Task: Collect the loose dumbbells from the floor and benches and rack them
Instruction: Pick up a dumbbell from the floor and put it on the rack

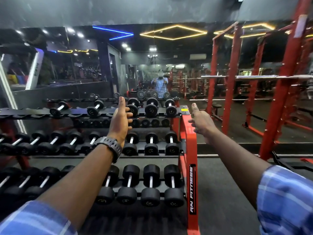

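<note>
Head view: dumbbells [151, 185] sit on the rack [191, 150], handles running front-to-back. Left hand [121, 120] and right hand [201, 122] hover above it, fingers spread, apparently empty. Red frame [277, 92] stands right of the rack.

Top tier of dumbbell rack [188, 131]: empty cradles [25, 114] at left, open to a hand. Right end crowded with dumbbells [151, 106]. Middle and bottom tiers packed. Bare floor [223, 192] right of red end frame; red power rack [277, 92] stood beyond.
</note>
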Tool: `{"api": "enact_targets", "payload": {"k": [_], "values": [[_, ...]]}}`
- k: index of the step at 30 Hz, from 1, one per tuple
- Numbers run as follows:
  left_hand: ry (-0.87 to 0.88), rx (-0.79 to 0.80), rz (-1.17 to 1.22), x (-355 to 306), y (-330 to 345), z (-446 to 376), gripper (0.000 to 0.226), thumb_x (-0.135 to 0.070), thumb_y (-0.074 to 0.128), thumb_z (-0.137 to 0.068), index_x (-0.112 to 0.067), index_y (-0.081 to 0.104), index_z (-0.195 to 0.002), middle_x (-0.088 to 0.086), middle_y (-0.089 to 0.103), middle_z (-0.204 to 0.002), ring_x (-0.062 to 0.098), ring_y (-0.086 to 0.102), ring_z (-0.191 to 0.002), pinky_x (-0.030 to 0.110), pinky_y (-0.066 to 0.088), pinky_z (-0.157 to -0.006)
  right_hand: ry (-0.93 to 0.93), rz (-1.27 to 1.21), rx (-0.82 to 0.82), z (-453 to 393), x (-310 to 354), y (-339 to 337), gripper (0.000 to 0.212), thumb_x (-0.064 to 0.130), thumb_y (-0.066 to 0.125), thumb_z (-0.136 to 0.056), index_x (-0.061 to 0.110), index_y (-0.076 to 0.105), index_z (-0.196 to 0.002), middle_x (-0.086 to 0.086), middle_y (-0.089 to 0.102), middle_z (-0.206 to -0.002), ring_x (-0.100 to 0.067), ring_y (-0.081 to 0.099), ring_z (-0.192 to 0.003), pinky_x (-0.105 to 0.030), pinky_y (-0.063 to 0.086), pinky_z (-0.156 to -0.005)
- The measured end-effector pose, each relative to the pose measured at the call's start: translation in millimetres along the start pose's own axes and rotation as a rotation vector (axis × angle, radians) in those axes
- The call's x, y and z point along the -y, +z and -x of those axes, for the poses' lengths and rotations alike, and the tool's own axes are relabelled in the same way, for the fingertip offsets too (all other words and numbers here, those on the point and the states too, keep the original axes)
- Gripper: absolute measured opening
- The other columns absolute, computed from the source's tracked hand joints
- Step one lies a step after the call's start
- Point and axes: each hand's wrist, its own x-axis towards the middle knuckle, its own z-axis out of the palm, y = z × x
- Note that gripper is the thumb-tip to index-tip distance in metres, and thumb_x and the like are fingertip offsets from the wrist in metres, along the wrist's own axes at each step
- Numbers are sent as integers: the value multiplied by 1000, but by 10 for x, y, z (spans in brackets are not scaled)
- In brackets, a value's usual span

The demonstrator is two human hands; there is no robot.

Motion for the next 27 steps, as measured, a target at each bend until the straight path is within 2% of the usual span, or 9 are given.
{"api": "enact_targets", "payload": {"k": [3, 6, 8, 11, 14, 16, 20, 24, 27], "values": [[-7, -17, 10, 65, -189, -419, 73, -76, 24, -93, -18, 57, -124, 10, 64, -122, 19, 61, -102, 36, 51, -86, 7, 3, -16, -210, 65, 262, 66, 73, 36, -90, 16, 57, -116, -8, 70, -105, -21, 61, -99, -45, 50, -97], [-7, -32, 8, 81, -322, -802, 75, -76, 24, -93, -16, 57, -123, 12, 64, -123, 24, 63, -105, 39, 52, -89, 9, 33, -41, -420, 165, 442, 58, 75, 35, -88, 23, 54, -104, -6, 70, -105, -26, 63, -106, -49, 50, -100], [1, -28, 7, 103, -364, -1017, 78, -77, 23, -92, -15, 57, -125, 12, 64, -124, 28, 62, -113, 40, 51, -89, 16, 20, -48, -567, 219, 536, 58, 77, 36, -86, 24, 54, -101, -9, 69, -110, -29, 64, -106, -46, 52, -93], [6, -17, 7, 192, -364, -1295, 79, -77, 23, -92, -15, 56, -128, 10, 63, -124, 28, 61, -114, 39, 51, -89, 22, 7, -55, -852, 241, 686, 65, 79, 38, -83, 21, 55, -108, -15, 66, -116, -29, 63, -95, -45, 51, -82], [-8, -8, 0, 347, -270, -1545, 79, -76, 22, -93, -14, 55, -129, 11, 63, -124, 24, 61, -108, 38, 51, -89, 29, 2, -51, -1164, 144, 784, 64, 78, 37, -84, 22, 55, -107, -13, 66, -116, -30, 65, -104, -52, 54, -97], [-20, -3, -11, 457, -158, -1739, 79, -76, 22, -94, -13, 55, -130, 9, 63, -123, 24, 61, -108, 37, 51, -86, 38, -3, -53, -1423, 25, 821, 62, 78, 36, -85, 22, 54, -105, -13, 66, -117, -32, 63, -110, -53, 49, -103], [0, 8, -3, 666, 168, -2211, 78, -75, 23, -94, -12, 56, -128, 6, 62, -112, 19, 57, -96, 32, 49, -77, 32, -18, -58, -2042, -249, 877, 69, 76, 35, -87, 17, 56, -117, -10, 67, -115, -23, 50, -96, -44, 44, -92], [15, 44, 26, 926, 670, -2784, 74, -73, 24, -95, -11, 54, -121, 2, 54, -95, 13, 50, -78, 28, 41, -64, 45, -22, -52, -2813, -512, 879, 65, 76, 35, -87, 19, 55, -113, -10, 67, -116, -23, 54, -101, -51, 46, -106], [-5, 31, 44, 1122, 1156, -3319, 67, -73, 25, -95, -15, 51, -115, 5, 49, -96, 12, 45, -73, 28, 36, -61, 54, 7, -42, -3485, -630, 824, 63, 76, 35, -88, 21, 56, -110, -7, 67, -114, -27, 60, -111, -52, 47, -105]]}}
